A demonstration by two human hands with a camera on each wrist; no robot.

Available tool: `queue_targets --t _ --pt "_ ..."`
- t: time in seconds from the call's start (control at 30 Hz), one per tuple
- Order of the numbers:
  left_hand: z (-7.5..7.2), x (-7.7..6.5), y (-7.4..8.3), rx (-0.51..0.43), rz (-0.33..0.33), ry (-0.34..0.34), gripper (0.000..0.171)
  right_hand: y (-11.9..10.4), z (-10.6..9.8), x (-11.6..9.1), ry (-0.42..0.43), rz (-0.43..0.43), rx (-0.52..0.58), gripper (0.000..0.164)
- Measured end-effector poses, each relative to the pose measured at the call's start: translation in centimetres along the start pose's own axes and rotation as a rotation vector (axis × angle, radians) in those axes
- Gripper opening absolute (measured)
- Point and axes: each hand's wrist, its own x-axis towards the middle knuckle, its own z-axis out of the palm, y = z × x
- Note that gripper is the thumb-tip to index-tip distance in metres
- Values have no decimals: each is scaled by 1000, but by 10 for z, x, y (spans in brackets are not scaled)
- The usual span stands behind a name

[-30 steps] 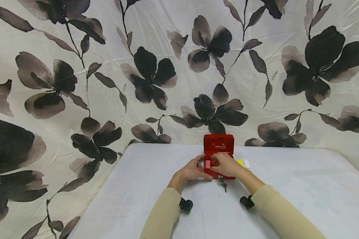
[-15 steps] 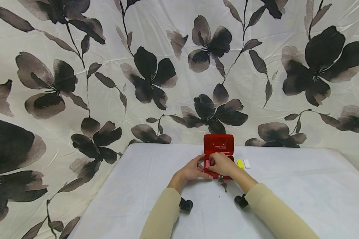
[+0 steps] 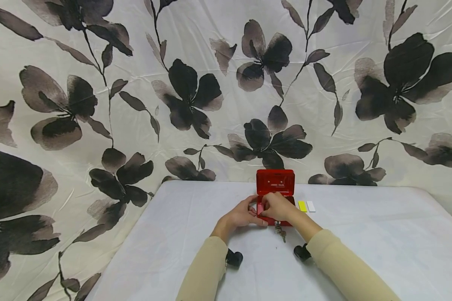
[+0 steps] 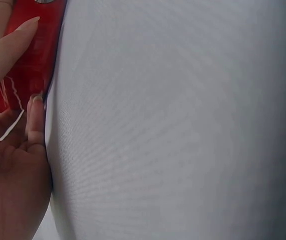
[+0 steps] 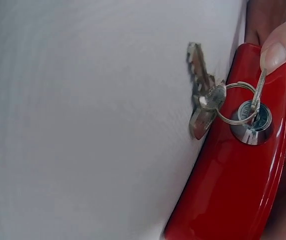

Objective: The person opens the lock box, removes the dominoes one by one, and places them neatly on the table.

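Observation:
A small red metal cash box (image 3: 275,180) stands at the table's far side, its lid raised. My left hand (image 3: 240,214) grips the box's left end; in the left wrist view the thumb (image 4: 12,50) lies along the red front and the fingers curl at the side. My right hand (image 3: 280,207) reaches into the box, finger and thumb pinching a small flat pink rectangular piece (image 3: 260,208) at its left inside. That hand covers most of the interior. In the right wrist view a key sits in the front lock (image 5: 251,125), with another key (image 5: 203,95) hanging from its ring.
To the right of the box, a yellow rectangular piece (image 3: 302,206) and a white one (image 3: 311,206) lie side by side on the white-covered table (image 3: 380,242). Behind the table hangs a floral cloth (image 3: 196,42).
My right hand has shifted left inside the box, onto the pink piece, which now looks tilted. The yellow and white pieces have come into fuller sight. My left hand has stayed put.

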Motion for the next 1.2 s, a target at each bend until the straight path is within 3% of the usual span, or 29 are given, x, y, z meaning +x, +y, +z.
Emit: queue_targets --t 0.4,0.77,1.2 --pt "1 0 0 -1 -14 8 96 -4 1 2 -35 36 20 25" --pt "2 -1 0 3 -15 15 97 -5 0 0 -42 12 11 24" --pt "2 0 1 -11 5 7 92 -1 -8 -8 24 -14 26 28"
